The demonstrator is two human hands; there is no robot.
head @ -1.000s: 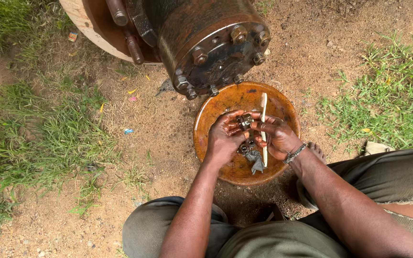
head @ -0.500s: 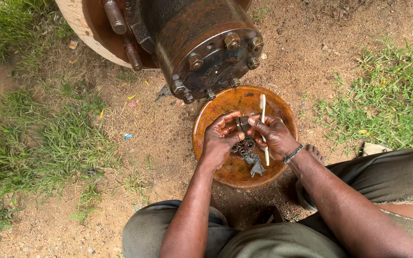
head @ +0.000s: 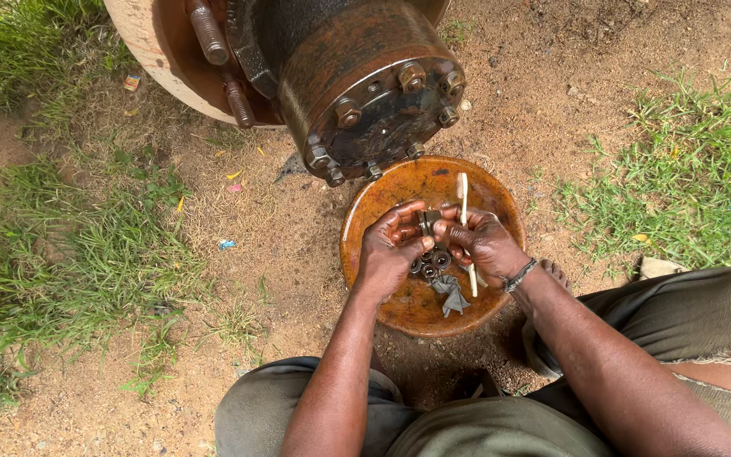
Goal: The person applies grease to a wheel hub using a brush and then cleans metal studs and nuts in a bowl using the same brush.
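I'm pinching small metal part (head: 427, 222) in left hand (head: 389, 250) | right hand (head: 482, 241) gripping brush (head: 464, 211) | keeping both over rusty bowl (head: 382, 203), catching drips

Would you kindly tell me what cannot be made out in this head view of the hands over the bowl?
- Small metal part: mostly covered by the left hand and right hand; its shape is unclear.
- Round dark parts in the rusty bowl: too small to count or identify.
- White stick: its middle is hidden by the right hand.
- Wheel hub: cut off by the top edge.
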